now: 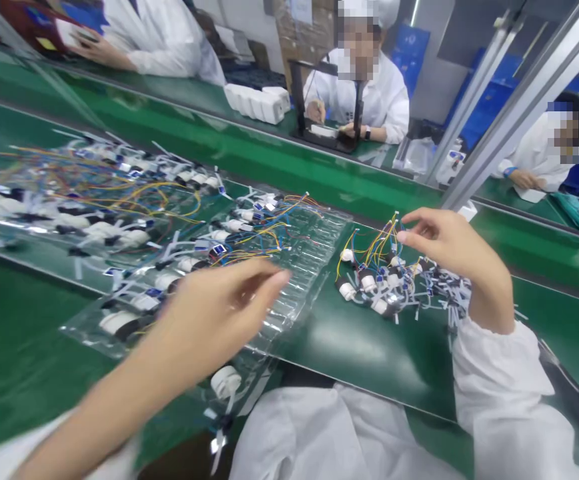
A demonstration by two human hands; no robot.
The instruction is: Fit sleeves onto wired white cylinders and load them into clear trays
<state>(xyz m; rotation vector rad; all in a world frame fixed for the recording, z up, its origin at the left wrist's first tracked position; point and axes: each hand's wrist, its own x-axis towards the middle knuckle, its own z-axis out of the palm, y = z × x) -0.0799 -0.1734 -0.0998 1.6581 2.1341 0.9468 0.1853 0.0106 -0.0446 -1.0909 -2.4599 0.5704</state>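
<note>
Step in hand, judged: reaching for one unit in the loose heap. Right hand [457, 247] sits beside the upright leads [380, 241], thumb and forefinger parted, no grip seen. Left hand [214, 303] hangs above the clear blister tray [297, 293], pinch narrow; cannot tell if it holds anything. Next move calls for a light pinch, leads eased from tangles. Wired cylindrical units [368, 280]: white, black-collared, heaped on green bench [347, 337] beside tray.

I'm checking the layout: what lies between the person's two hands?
In the head view: part of the clear tray, some green worktop, then wired white parts.
</note>
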